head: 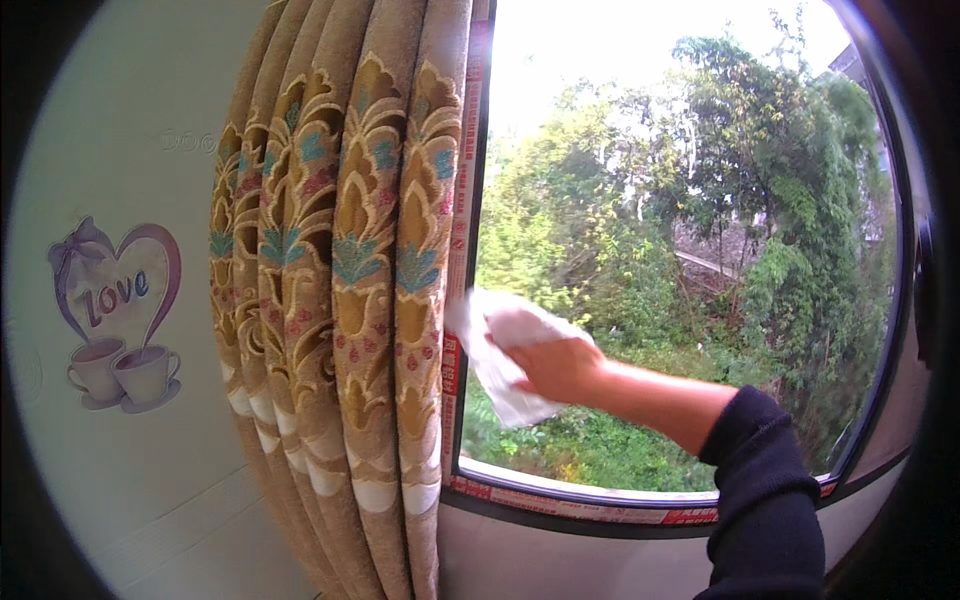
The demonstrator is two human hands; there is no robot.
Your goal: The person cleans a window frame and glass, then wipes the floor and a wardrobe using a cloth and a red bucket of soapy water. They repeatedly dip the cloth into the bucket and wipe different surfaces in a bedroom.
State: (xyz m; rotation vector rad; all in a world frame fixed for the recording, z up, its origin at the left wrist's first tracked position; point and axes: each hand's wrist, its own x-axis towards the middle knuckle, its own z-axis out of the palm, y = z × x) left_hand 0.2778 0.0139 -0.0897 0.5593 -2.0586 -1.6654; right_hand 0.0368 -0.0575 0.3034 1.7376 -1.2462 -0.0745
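Note:
My right hand [559, 367] grips a white cloth [517, 401], which is slightly blurred. The cloth lies against or just before the window pane [622, 300], close to the left side of the frame; whether it touches the glass I cannot tell. A dark sleeve [769, 480] is pushed up the right forearm. Part of the cloth hangs below my fingers, and another part sticks up past the knuckles towards the frame. My left hand is out of view.
A tan curtain [367, 315] with embroidered flowers hangs gathered just left of the window. Red and white printed film covers parts of the dark window frame [592, 514]. On the pale wall further left is a heart-and-cups decal [124, 315]. Trees [795, 225] stand outside.

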